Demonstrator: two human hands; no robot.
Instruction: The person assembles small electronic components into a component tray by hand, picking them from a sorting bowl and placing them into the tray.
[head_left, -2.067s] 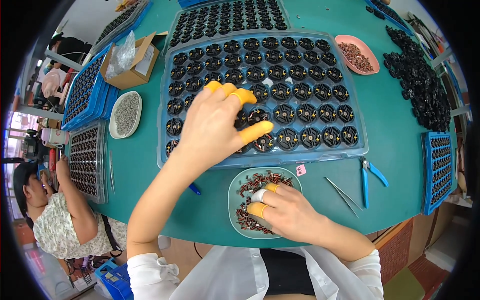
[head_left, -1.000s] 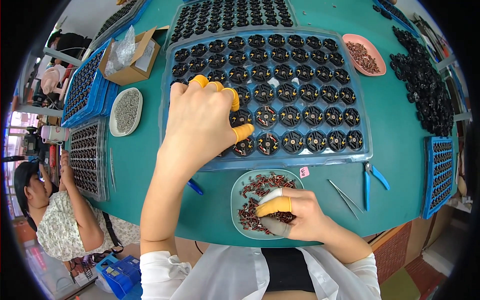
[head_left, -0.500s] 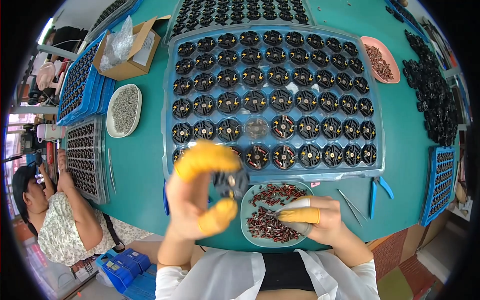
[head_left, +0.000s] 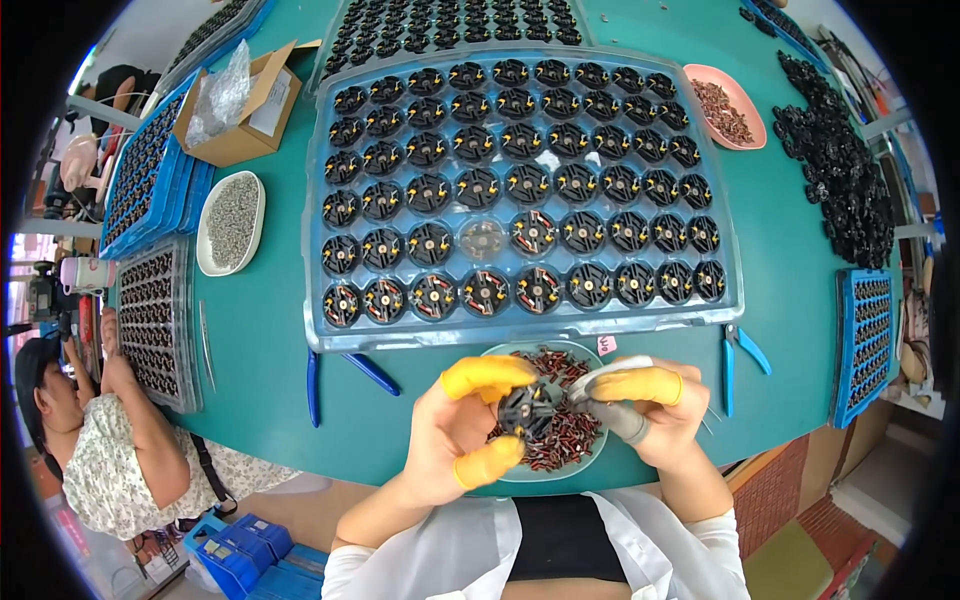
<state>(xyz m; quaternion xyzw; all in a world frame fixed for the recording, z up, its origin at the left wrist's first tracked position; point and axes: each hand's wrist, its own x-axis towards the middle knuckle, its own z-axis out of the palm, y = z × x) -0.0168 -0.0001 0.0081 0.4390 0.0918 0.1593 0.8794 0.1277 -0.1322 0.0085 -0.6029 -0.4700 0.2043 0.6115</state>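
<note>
Head view: the left hand (head_left: 455,430) pinches a small black round toothed part (head_left: 528,408) between yellow-capped finger and thumb at the green tabletop's (head_left: 260,340) near edge, over a pale shallow dish of small reddish-brown pieces (head_left: 590,450). The right hand (head_left: 650,410) closes around a grey tool (head_left: 622,420), touching the part; its tip is hidden. The clear blue compartment tray (head_left: 320,335) lies just beyond, one cell empty

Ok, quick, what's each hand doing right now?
Left hand: closed on a small black round part, held above the dish.
Right hand: fingers pinched at the part's edge; whether it holds anything cannot be told.
</note>
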